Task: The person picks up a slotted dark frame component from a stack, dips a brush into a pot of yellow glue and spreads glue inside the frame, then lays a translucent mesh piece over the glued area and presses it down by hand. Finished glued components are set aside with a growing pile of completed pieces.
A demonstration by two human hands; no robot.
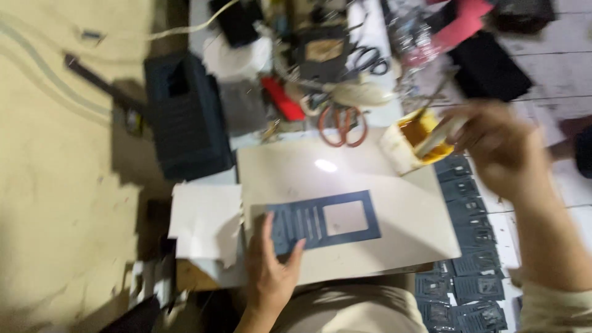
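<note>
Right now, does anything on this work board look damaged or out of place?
The white paper sheet left of the beige board has a ragged, torn right edge. The dark blue cut-out panel under the left hand lies slightly askew. Blur hides finer detail.

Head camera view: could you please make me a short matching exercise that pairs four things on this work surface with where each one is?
Things:
1. dark blue cut-out piece
2. yellow pot
3. orange-handled scissors
4. black box

Places:
A. at the left edge of the pale board
B. under the left hand
C. below the right hand
D. beyond the board's far edge

Pairs: 1-B, 2-C, 3-D, 4-A
</note>
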